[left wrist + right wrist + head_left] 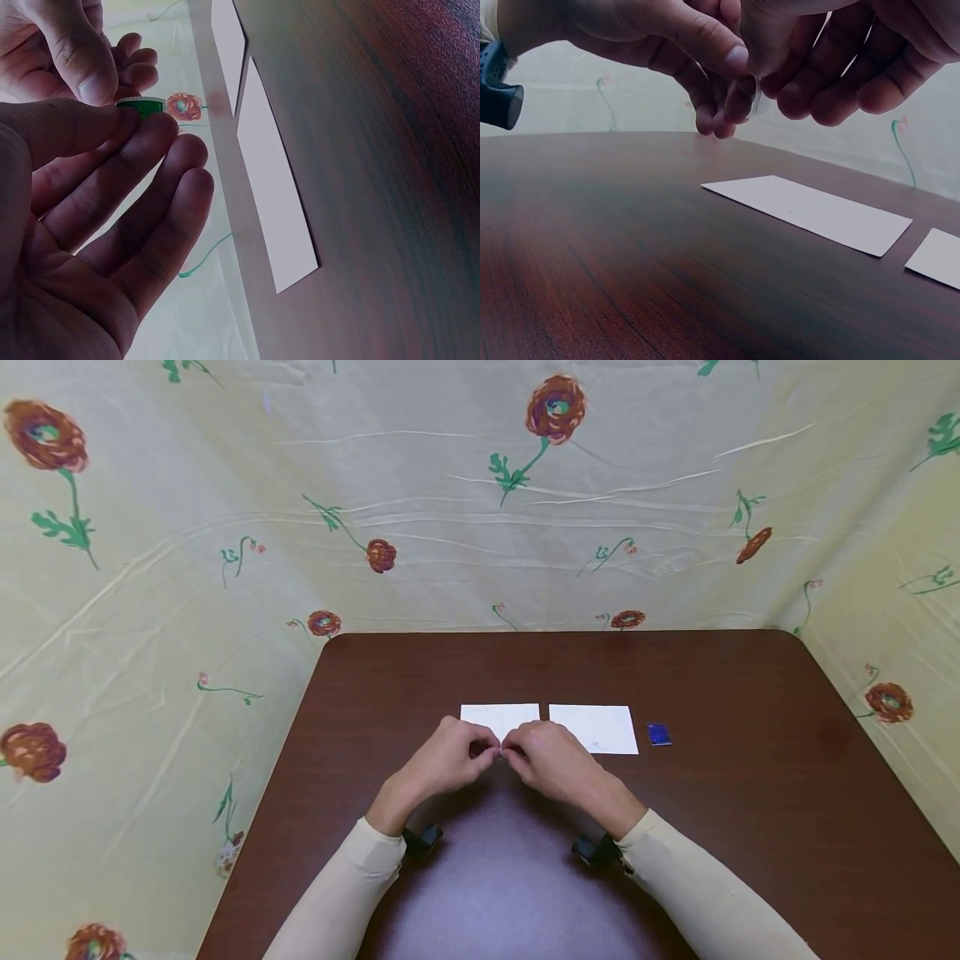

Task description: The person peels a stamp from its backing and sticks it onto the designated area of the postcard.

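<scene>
On the counter (720, 827), the left card (483, 714) bears faint marks too small to read; the right card (596, 727), just right of it, carries a tiny mark near its bottom edge. Farther right of the left card, the blue packet (659, 734) has indistinct print. Both forearms angle inward, and the left hand (453, 756) and right hand (551, 760) meet at the left card's near side, each grip pinching the small green packet (148, 107), thumb against finger, above the counter.
</scene>
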Available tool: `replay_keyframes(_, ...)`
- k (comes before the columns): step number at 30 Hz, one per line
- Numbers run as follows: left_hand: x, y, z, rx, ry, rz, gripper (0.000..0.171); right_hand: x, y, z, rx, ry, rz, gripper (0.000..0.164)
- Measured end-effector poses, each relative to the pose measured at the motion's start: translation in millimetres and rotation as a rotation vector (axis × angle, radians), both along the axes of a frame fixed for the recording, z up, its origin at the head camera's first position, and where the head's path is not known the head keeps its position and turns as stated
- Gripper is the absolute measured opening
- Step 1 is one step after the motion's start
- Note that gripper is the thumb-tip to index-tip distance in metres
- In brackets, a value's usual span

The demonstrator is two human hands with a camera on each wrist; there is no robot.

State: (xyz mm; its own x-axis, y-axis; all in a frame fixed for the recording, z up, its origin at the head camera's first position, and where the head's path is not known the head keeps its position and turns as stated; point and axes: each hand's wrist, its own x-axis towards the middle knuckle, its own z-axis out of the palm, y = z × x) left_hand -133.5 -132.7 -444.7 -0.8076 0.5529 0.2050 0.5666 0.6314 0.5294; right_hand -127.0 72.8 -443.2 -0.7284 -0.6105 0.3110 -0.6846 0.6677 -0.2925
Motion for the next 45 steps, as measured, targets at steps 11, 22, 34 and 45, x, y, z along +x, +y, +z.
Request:
replay_keyframes(11, 0.9, 0, 0.9, 0.016, -0.022, -0.018, 0.008, -0.8, 0, -1.4, -0.012, -0.005, -0.014, 0.010)
replay_keyframes(22, 1.2, 0, 0.5, 0.007, -0.003, -0.010, 0.010, -1.9, 2, -2.7, -0.031, -0.004, -0.057, 0.013)
replay_keyframes(34, -0.2, -2, -0.3, 0.001, 0.003, 0.009, 0.009, -5.4, 6, -3.3, -0.035, 0.016, -0.120, 0.011)
replay_keyframes(45, -2.1, -5, 0.6, -0.023, -0.003, 0.060, 0.009, -10.6, 14, -3.5, -0.044, -0.007, -0.164, 0.010)
